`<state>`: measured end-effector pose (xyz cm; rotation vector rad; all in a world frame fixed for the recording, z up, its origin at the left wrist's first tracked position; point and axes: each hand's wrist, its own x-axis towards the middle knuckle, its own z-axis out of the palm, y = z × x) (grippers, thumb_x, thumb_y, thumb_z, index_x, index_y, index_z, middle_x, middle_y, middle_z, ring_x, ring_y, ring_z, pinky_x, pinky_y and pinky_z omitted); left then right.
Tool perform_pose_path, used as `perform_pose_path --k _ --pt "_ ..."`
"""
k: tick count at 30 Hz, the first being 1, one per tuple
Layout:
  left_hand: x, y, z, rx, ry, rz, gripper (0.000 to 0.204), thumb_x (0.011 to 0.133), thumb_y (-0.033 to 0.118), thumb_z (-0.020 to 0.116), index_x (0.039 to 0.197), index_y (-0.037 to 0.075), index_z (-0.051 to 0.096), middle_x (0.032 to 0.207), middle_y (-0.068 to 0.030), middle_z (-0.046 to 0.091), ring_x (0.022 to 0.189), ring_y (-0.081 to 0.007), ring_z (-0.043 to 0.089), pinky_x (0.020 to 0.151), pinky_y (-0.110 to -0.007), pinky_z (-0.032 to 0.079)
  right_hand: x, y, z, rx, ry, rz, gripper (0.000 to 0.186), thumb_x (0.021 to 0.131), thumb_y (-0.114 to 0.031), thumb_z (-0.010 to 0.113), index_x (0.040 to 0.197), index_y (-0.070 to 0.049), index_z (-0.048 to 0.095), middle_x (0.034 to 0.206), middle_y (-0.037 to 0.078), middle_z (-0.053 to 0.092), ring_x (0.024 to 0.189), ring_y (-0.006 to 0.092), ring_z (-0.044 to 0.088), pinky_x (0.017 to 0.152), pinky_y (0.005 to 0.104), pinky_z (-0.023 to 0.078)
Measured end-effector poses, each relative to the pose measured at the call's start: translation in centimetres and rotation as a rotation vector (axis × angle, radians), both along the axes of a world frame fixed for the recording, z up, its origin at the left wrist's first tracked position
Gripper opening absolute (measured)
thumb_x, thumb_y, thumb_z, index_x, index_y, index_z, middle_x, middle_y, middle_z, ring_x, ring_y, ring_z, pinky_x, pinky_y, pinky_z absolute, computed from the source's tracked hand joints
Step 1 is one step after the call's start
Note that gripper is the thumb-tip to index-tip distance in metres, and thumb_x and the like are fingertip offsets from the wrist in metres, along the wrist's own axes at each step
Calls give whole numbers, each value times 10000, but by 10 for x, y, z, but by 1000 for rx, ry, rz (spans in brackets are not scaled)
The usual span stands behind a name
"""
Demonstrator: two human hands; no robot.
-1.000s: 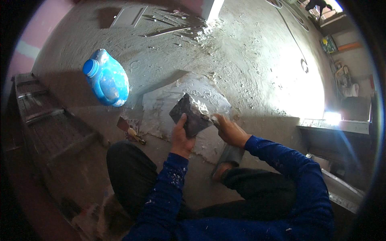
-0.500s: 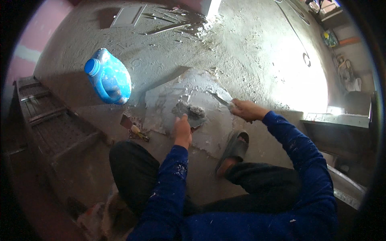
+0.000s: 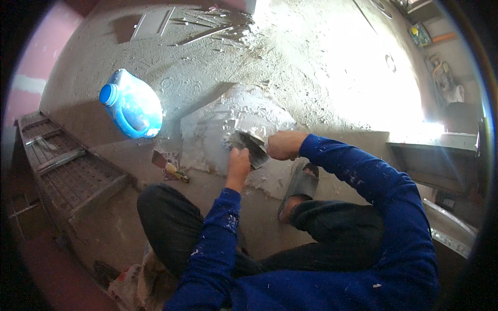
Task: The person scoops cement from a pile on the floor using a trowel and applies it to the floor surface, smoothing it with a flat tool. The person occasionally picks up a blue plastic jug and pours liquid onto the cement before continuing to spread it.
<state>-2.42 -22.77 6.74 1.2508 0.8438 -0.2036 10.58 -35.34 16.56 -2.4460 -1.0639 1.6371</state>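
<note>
We see a dark, flat plate [image 3: 254, 155] tilted at the frame's centre, smeared with pale paste [image 3: 234, 139], a putty knife [image 3: 256, 140] partly hidden at its upper right.

Left hand [image 3: 238, 168] gripping dark plate [image 3: 257, 157], right hand [image 3: 283, 145] holding scraper [image 3: 256, 139], blue jug [image 3: 136, 106] (capped)

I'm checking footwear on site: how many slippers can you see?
1: a grey slipper on the right foot, just below the right hand in the picture. The left foot is out of sight, so another may be hidden.
</note>
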Motion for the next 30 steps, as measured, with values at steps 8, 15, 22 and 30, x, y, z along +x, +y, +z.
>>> perform_pose_path --k 8,15,22,30 --pt "-9 49 -4 11 160 282 284 785 191 566 1012 24 529 892 -94 562 826 -232 569 727 -369 474 56 -31 6 -27 201 -261 371 906 -324 464 980 14 595 698 109 619 514 221 585 479 367 479" --pt "0 77 19 -546 -95 557 319 761 198 591 1038 40 585 1007 -96 625 914 -275 606 823 -434 485 64 -83 -10 199 246 -550 551 971 -526 344 980 -34 593 692 38 563 536 123 494 459 297 420" --pt "12 61 47 -697 -345 315 403 856 159 659 1217 39 528 1151 -118 605 1047 -275 605 920 -415 505 40 -66 4 364 364 -905 782 869 -770 203 805 -94 591 582 19 519 431 85 443 374 258 346" --pt "18 57 67 -778 -411 250 416 909 163 603 1287 58 464 1203 -109 587 1077 -259 601 905 -405 522 26 -63 -17 603 837 -952 803 836 -806 248 826 -90 612 622 44 542 469 118 478 413 282 374"
